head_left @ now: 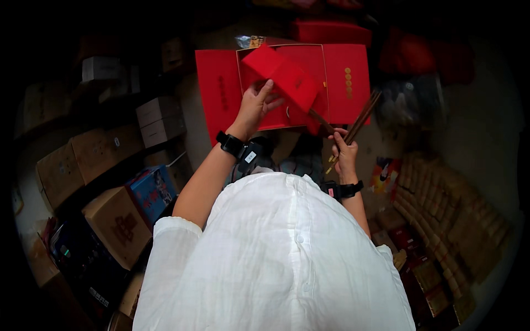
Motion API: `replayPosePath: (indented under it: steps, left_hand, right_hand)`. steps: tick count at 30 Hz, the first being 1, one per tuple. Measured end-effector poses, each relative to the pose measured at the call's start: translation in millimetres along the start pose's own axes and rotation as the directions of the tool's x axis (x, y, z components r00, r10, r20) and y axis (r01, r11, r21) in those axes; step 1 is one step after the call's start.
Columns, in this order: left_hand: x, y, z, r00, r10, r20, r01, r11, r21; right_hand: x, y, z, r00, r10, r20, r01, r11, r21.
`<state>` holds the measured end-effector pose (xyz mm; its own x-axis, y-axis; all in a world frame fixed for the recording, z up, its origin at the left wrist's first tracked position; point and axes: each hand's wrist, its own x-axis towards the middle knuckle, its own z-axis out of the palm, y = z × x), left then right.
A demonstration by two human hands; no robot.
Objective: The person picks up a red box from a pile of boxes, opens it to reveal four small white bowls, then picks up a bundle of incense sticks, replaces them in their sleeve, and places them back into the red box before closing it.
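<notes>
While left hand [258, 105] holds red sleeve [284, 74], right hand [345, 149] grips brown sticks [361, 117]

Angled across the upper centre of the frame, the red sleeve, apparently folded card, looks light and fairly stiff, likely to crease if squeezed; its long edges seem the safest hold. The left hand pinches its lower-left edge, thumb on top. Right of centre, the right hand grasps the brown sticks in a loose fan, gold-tipped ends downward. Slender, hard and probably smooth, they could slide apart, so a firm grip around the middle should suit. One stick angles toward the sleeve's lower end; whether it enters cannot be told. Behind the sleeve lies an open red box [346, 110], flaps spread. Cardboard cartons [117, 226] fill the left of the frame, tan packages [441, 204] the lower right.
</notes>
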<state>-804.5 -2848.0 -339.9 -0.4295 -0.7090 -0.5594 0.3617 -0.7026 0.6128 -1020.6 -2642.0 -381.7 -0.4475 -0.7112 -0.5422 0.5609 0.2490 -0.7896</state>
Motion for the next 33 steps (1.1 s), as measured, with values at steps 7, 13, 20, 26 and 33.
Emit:
replayPosePath:
  steps: [7, 13, 20, 26, 33]
  left_hand:
    - [4, 7, -8, 0.992, 0.082, -0.101, -0.074, 0.994, 0.082]
    - [6, 4, -10, 0.996, 0.031, -0.078, -0.019, 0.988, 0.152]
    - [3, 9, -14, 0.998, -0.035, 0.049, 0.034, 0.999, 0.029]
    - [1, 12, -4, 0.995, -0.015, 0.103, 0.015, 1.000, 0.006]
    - [-3, 18, -5, 0.982, -0.027, 0.188, 0.022, 0.999, 0.029]
  right_hand:
    - [0, -13, 2, 0.999, -0.028, 0.015, 0.029, 0.998, -0.054]
    - [3, -10, 3, 1.000, 0.009, 0.030, -0.007, 0.998, -0.056]
    - [10, -1, -5, 0.997, 0.056, 0.057, -0.058, 0.998, 0.035]
    - [15, -1, -5, 0.994, 0.081, 0.077, -0.084, 0.996, 0.040]
    - [18, -6, -7, 0.995, 0.076, 0.067, -0.081, 0.994, 0.073]
